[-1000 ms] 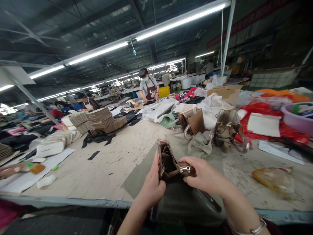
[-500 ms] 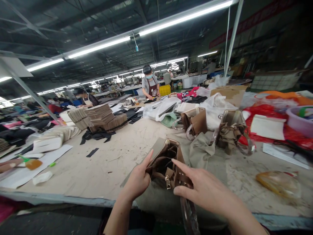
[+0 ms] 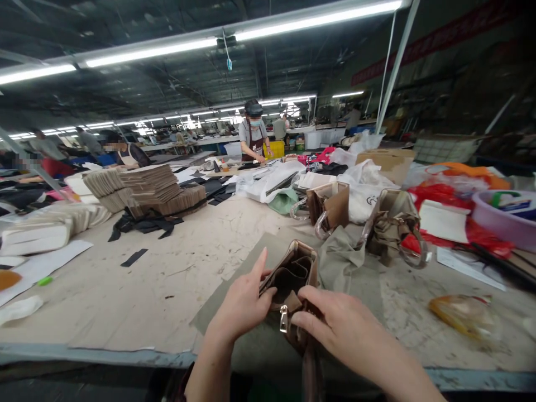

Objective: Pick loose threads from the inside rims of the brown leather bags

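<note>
A brown handbag (image 3: 313,268) stands with its mouth toward me on a grey-green cloth (image 3: 226,290) at the table's front edge. My left hand (image 3: 240,301) grips the bag's left rim, thumb inside and index finger stretched along the outside. On the near right side, my right hand (image 3: 335,318) pinches the bag's rim between thumb and fingers. Beside that pinch hangs a metal zipper pull (image 3: 283,319) on a brown tab. The bag's handle drops below the table edge. Folds of dark lining show inside.
Two more brown bags, one upright (image 3: 335,206) and one with bunched straps (image 3: 389,223), stand behind to the right. Stacked brown pieces (image 3: 151,190) sit at left. A plastic bag with something amber (image 3: 460,315) lies right, near a purple basin (image 3: 502,223). A co-worker (image 3: 253,137) stands across the table.
My left thumb has moved inside the bag's rim. My right index finger, stretched over the opening before, has drawn back and curled onto the near rim. The view has turned slightly.
</note>
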Action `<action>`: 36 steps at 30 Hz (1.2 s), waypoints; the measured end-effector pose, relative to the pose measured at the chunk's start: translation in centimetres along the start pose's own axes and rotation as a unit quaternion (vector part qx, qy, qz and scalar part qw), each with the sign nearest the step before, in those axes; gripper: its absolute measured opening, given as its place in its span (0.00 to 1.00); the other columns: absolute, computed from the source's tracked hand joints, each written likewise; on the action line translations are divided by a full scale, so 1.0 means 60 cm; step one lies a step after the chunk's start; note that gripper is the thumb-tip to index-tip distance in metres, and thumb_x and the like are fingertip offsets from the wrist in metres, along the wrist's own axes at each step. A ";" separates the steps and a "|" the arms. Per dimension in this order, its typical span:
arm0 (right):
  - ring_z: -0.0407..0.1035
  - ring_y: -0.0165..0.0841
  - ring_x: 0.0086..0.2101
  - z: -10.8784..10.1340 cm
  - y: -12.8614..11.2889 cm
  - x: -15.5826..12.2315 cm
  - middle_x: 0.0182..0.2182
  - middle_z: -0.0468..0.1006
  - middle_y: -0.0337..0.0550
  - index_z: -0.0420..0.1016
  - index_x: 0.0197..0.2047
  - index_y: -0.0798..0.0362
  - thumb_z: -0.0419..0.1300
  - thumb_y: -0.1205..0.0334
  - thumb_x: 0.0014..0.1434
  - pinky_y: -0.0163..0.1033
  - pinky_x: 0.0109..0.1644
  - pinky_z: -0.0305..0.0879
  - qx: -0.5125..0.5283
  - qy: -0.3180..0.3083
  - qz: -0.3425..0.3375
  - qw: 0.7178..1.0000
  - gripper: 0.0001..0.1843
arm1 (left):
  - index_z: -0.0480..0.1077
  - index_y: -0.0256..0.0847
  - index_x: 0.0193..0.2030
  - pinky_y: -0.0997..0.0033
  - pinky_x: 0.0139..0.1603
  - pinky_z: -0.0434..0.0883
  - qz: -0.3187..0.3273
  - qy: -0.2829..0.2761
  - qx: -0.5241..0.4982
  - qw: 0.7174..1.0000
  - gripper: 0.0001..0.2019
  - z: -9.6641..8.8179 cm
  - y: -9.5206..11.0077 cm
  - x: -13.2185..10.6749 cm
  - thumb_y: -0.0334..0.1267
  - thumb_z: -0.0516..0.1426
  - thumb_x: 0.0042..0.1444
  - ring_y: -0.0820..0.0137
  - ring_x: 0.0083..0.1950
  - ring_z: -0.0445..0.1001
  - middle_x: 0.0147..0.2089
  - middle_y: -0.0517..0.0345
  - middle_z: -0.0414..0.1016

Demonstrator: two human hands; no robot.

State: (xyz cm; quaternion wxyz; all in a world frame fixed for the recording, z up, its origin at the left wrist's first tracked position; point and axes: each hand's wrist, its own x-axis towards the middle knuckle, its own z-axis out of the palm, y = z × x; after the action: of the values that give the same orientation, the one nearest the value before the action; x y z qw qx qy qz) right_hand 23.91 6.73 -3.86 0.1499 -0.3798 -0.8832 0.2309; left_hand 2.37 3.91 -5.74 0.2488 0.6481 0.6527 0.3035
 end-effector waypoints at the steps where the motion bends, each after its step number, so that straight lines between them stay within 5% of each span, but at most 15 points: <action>1: 0.69 0.33 0.29 -0.006 0.006 -0.004 0.28 0.76 0.36 0.71 0.34 0.47 0.53 0.49 0.65 0.36 0.31 0.53 -0.022 0.012 0.006 1.000 0.13 | 0.40 0.43 0.73 0.61 0.56 0.68 -0.003 0.003 0.013 1.000 0.40 -0.001 -0.006 0.003 0.33 0.55 0.56 0.58 0.55 0.73 0.56 0.52 0.75; 8: 0.68 0.33 0.30 -0.032 0.040 -0.027 0.29 0.72 0.38 0.72 0.29 0.47 0.49 0.46 0.67 0.39 0.33 0.56 -0.101 0.048 0.035 0.993 0.20 | 0.68 0.49 0.60 0.67 0.58 0.68 0.099 -0.062 0.022 0.993 0.24 -0.028 -0.010 0.003 0.31 0.51 0.57 0.64 0.57 0.72 0.58 0.60 0.74; 13: 0.67 0.36 0.41 -0.021 0.010 -0.012 0.40 0.72 0.42 0.72 0.32 0.49 0.54 0.64 0.61 0.41 0.42 0.60 -0.128 0.140 -0.014 0.982 0.08 | 0.72 0.46 0.56 0.65 0.56 0.69 0.084 -0.034 0.031 0.995 0.21 -0.017 -0.011 0.008 0.32 0.54 0.56 0.62 0.53 0.75 0.52 0.56 0.78; 18: 0.68 0.32 0.43 -0.024 -0.015 0.024 0.43 0.74 0.35 0.70 0.47 0.44 0.52 0.77 0.53 0.38 0.47 0.61 -0.090 0.052 -0.059 0.993 0.23 | 0.74 0.49 0.53 0.67 0.53 0.69 0.079 -0.022 0.015 0.997 0.17 -0.010 -0.015 0.015 0.33 0.55 0.57 0.64 0.50 0.76 0.49 0.59 0.79; 22: 0.70 0.34 0.40 -0.034 -0.011 0.064 0.42 0.75 0.35 0.72 0.47 0.44 0.59 0.72 0.51 0.38 0.41 0.62 -0.125 -0.030 -0.031 0.991 0.20 | 0.73 0.53 0.53 0.68 0.51 0.69 0.069 -0.022 0.001 0.997 0.16 -0.012 -0.018 0.019 0.35 0.55 0.59 0.65 0.48 0.76 0.48 0.62 0.80; 27: 0.72 0.36 0.34 -0.037 -0.002 0.099 0.34 0.77 0.40 0.77 0.32 0.50 0.60 0.66 0.57 0.38 0.32 0.57 -0.252 -0.083 -0.019 0.964 0.05 | 0.75 0.51 0.52 0.70 0.47 0.69 0.063 -0.037 0.010 0.997 0.15 -0.016 -0.020 0.017 0.35 0.53 0.61 0.65 0.46 0.77 0.46 0.61 0.81; 36: 0.72 0.34 0.35 -0.045 0.009 0.086 0.31 0.80 0.36 0.76 0.30 0.48 0.60 0.59 0.61 0.37 0.32 0.53 -0.251 -0.011 -0.023 0.968 0.09 | 0.74 0.53 0.53 0.75 0.42 0.68 0.052 -0.082 -0.009 0.995 0.18 -0.040 -0.013 -0.003 0.32 0.53 0.61 0.69 0.41 0.77 0.42 0.65 0.81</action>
State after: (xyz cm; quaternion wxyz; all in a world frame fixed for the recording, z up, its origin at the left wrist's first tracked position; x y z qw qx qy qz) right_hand 22.00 11.67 -1.40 0.0450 -0.3823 -0.9229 0.0027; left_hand 0.09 3.59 -4.66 0.2910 0.7017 0.5928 0.2676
